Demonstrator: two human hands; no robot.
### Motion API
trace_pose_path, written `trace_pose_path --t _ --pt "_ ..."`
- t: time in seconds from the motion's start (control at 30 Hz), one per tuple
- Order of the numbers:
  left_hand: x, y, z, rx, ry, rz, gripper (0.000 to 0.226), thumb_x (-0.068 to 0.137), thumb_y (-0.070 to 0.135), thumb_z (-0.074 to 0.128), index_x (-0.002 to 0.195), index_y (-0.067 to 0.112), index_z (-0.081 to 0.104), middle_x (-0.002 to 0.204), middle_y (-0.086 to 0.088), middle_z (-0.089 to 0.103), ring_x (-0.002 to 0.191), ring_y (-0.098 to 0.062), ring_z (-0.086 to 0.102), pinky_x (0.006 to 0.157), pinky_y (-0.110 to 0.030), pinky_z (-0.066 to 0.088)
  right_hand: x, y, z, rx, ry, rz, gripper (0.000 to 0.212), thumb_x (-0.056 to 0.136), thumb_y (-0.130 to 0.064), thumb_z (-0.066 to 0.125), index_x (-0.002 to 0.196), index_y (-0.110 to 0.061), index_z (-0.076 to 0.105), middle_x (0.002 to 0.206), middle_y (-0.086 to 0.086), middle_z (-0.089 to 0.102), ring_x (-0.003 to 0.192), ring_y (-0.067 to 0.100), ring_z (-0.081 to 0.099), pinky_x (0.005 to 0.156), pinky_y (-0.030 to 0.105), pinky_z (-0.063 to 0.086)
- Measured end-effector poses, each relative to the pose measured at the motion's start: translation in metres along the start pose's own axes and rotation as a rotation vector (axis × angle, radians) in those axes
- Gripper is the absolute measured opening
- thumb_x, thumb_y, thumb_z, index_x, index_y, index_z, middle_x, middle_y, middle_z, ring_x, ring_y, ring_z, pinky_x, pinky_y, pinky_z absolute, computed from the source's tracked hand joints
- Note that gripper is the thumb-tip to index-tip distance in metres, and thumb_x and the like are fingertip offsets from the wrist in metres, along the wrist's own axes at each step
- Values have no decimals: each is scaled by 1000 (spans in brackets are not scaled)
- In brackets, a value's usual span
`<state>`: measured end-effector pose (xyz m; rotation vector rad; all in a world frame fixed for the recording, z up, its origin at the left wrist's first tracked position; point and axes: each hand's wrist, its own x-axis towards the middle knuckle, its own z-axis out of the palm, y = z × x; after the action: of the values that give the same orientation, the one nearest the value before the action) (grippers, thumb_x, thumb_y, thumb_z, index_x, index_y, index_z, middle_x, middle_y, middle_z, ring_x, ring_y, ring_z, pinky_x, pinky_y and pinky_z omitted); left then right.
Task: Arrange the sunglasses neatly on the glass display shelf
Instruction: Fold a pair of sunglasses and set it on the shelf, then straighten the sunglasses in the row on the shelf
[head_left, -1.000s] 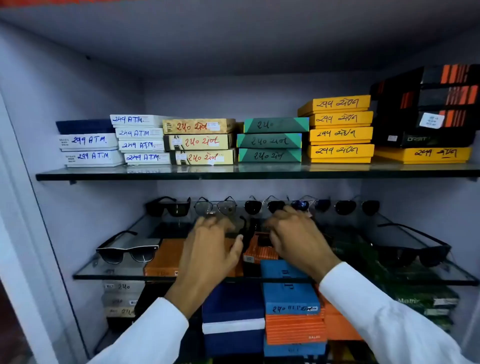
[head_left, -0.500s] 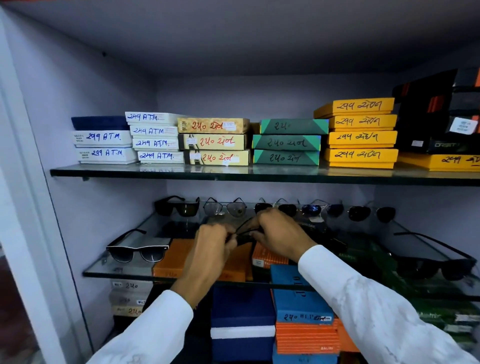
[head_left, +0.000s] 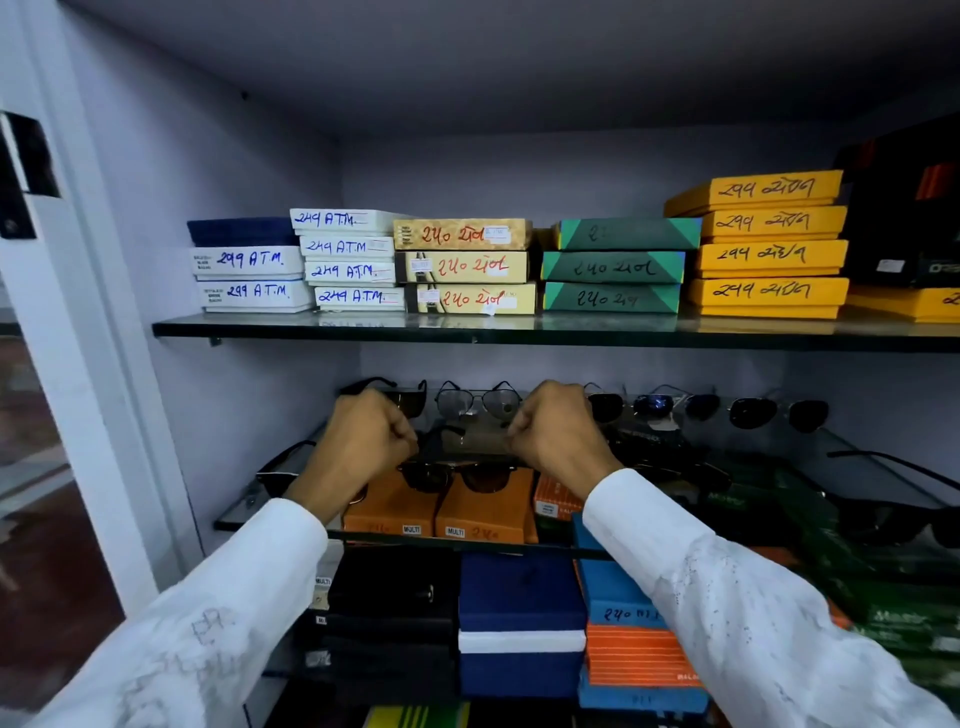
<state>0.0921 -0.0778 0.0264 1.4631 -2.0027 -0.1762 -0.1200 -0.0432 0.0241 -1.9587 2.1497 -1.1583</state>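
Observation:
My left hand (head_left: 363, 441) and my right hand (head_left: 558, 434) each pinch one temple of a dark pair of sunglasses (head_left: 457, 475), spread open and held just above the middle of the lower glass shelf (head_left: 270, 525). Its brown lenses face me. Behind my hands, a row of several sunglasses stands along the back wall, among them a clear aviator pair (head_left: 478, 402) and dark round pairs (head_left: 774, 413). One black pair (head_left: 278, 470) lies at the shelf's left end, partly hidden by my left wrist. Another black pair (head_left: 893, 512) lies at the right end.
The upper glass shelf (head_left: 467, 332) carries stacks of labelled boxes: white (head_left: 249, 275), yellow-patterned (head_left: 467, 265), green (head_left: 613, 267) and orange-yellow (head_left: 763, 254). Through the lower glass I see orange (head_left: 483, 509), blue (head_left: 519, 618) and black boxes beneath. A white door frame (head_left: 78, 364) stands left.
My hands have moved apart, unfolding the dark sunglasses between them. The view has shifted right and slightly down, so the shelves sit further right in frame.

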Motion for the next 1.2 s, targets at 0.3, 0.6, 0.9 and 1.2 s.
trace_pose_path --t 0.3,0.6,0.9,1.2 --pt "7 -11 9 198 -40 -21 1 76 23 75 77 23 75 88 2 76 81 -19 70 77 -42 62 0 7 24 74 -108 46 11 74 -27 85 76 -18 80 92 0 76 88 15 71 86 37 61" --pt "-15 55 22 24 26 232 5 84 20 75 87 22 78 86 6 76 77 -6 68 77 -29 60 -20 57 -58 -317 -136 -44 18 85 -19 69 100 -21 78 106 6 76 95 26 71 87 41 59" --pt "-21 130 102 -59 -151 372 15 85 27 73 97 19 76 94 -8 75 81 -23 72 74 -40 63 -34 101 -79 -463 -221 -17 32 89 -16 67 121 -21 71 127 14 64 115 32 62 94 38 52" --pt "-19 121 94 -24 -165 400 14 85 26 75 99 23 74 88 3 76 75 -9 70 73 -34 63 -32 112 -88 -32 -107 -30 26 87 -15 74 113 -18 77 113 4 76 103 18 70 90 23 52"
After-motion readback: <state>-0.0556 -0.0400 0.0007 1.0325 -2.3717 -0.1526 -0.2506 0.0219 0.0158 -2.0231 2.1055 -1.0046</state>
